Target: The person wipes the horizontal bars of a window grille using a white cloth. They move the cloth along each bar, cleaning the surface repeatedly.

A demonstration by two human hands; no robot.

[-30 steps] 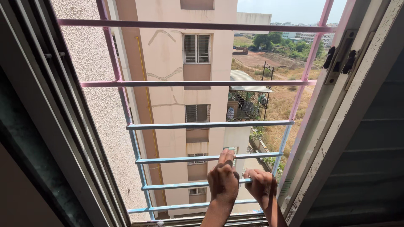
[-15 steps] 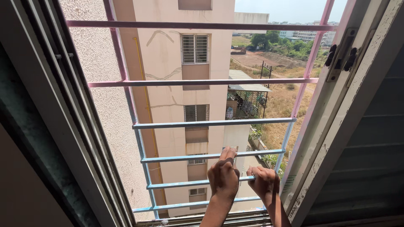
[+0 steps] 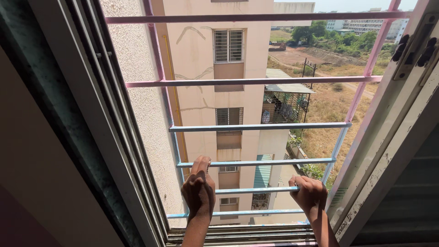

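— Since a second ago, what moved?
— Your left hand (image 3: 198, 192) shifted toward 9 o'clock; your hands now sit well apart.
— Count?
— Two hands, fingers clenched on one blue bar (image 3: 256, 190); six grille bars (image 3: 260, 81), at 6 o'clock.

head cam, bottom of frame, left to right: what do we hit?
Dark window frame → sliding window tracks → left hand gripping a blue grille bar → right hand on the same bar → open window sash with chipped paint.
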